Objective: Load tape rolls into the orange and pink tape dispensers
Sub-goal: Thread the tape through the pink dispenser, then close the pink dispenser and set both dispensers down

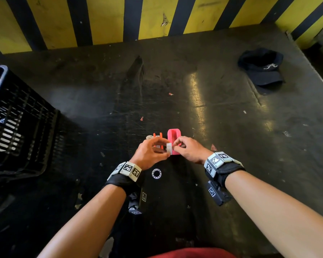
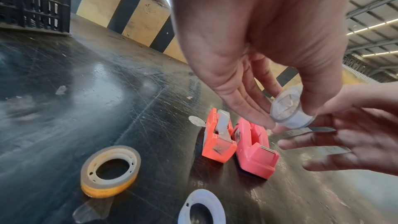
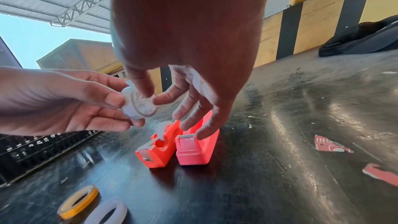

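The orange dispenser (image 1: 157, 139) and the pink dispenser (image 1: 173, 135) stand side by side on the dark table. Tape sits in the orange dispenser (image 2: 217, 140); the slot of the pink dispenser (image 2: 254, 149) is bare. Just above them my left hand (image 1: 163, 151) holds a small white tape spool (image 1: 168, 147) with a clear face between thumb and fingers. My right hand (image 1: 176, 147) meets it from the right. Its thumb and forefinger pinch the spool (image 3: 140, 106) while its other fingers hang spread over the pink dispenser (image 3: 193, 149).
A yellowish tape roll (image 2: 111, 166) and a white plastic ring (image 2: 202, 209) lie on the table near my left wrist. A black crate (image 1: 17, 118) stands at the left, a dark cap (image 1: 262, 67) at the far right. A yellow-and-black striped wall (image 1: 110, 19) runs behind.
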A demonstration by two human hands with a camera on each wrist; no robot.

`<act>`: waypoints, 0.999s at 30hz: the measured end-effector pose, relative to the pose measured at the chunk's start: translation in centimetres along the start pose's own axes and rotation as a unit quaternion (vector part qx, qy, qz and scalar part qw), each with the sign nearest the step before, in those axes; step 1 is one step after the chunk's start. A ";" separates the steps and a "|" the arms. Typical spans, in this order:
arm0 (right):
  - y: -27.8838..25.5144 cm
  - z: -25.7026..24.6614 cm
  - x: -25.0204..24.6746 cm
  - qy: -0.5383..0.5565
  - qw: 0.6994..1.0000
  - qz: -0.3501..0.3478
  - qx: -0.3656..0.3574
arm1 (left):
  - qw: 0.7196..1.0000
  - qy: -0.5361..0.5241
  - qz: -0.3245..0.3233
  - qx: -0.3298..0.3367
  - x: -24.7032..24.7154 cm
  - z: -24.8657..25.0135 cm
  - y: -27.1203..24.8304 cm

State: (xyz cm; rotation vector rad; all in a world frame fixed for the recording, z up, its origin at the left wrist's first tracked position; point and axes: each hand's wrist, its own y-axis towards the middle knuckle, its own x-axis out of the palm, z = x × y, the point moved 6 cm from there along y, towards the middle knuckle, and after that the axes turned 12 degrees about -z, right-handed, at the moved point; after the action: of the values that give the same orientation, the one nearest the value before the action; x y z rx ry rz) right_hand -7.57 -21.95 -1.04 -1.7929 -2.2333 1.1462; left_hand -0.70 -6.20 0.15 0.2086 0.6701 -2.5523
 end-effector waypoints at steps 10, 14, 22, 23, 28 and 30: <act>3.6 2.0 -1.4 -0.173 0.984 0.007 0.049 | 0.998 0.061 0.031 -0.017 -2.6 0.1 1.1; 5.2 2.7 -0.8 -0.213 0.975 -0.004 0.062 | 0.996 0.087 0.018 -0.024 -3.4 0.4 1.8; 4.7 2.8 -1.1 -0.151 0.986 0.055 -0.053 | 0.986 0.166 0.030 0.010 -3.3 1.5 2.8; 4.4 2.4 -1.2 -0.142 0.985 0.059 -0.073 | 0.983 0.177 0.035 0.020 -3.2 1.9 2.9; 3.0 0.5 -1.6 -0.135 0.983 0.059 -0.110 | 0.977 0.204 0.043 0.050 -2.5 3.7 3.2; 2.4 0.1 -1.7 -0.132 0.983 0.062 -0.108 | 0.975 0.210 0.044 0.048 -2.5 3.9 3.0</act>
State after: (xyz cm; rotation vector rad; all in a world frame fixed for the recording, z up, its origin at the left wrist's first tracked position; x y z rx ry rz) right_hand -5.06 -23.40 -1.84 -1.9892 -2.5118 1.2764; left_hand 2.87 -9.35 2.88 0.8104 0.6693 -2.4737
